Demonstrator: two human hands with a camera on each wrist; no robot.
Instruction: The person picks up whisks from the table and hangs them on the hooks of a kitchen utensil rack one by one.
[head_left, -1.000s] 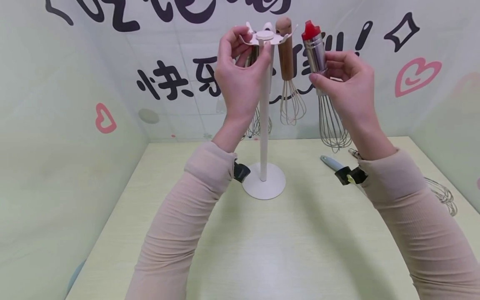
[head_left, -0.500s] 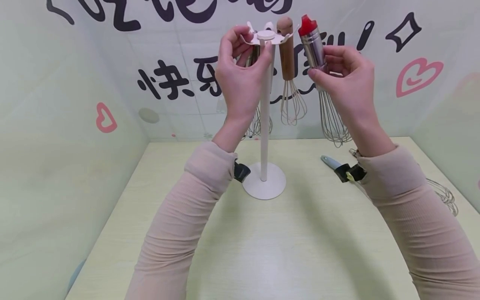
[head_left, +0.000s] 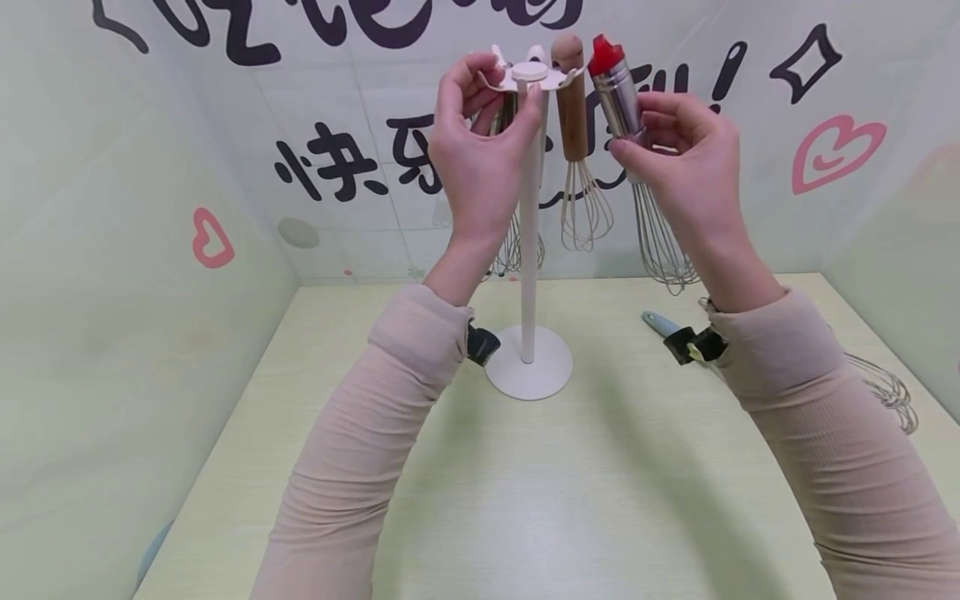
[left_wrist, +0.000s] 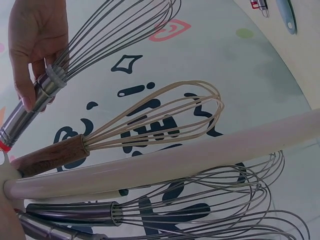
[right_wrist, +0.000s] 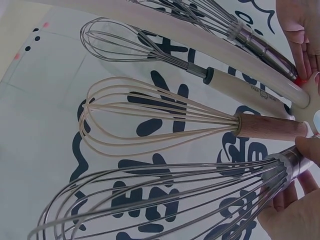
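The person's right hand (head_left: 690, 154) pinches a big metal whisk (head_left: 617, 98) by its shiny handle, fingers and thumb wrapped below the red cap (head_left: 605, 55). The whisk leans a bit, up in the air just beside the wooden whisk (head_left: 573, 125). The left hand (head_left: 483, 146) grips the top of the white stand (head_left: 528, 250). The whisk should be light, with a hard handle that may be slippery (smooth metal often is). Its wires look springy and could bend, so the handle is the best place to hold.

One whisk is held. Four seem to hang: one wooden, one cream whisk (right_wrist: 245, 90) and two shiny-handled whisks (left_wrist: 72, 212). On the bench (head_left: 525, 500) lie one blue handle (head_left: 662, 324) and some wire loops (head_left: 888, 392) (a sleeve hides part, so nobody can count those).
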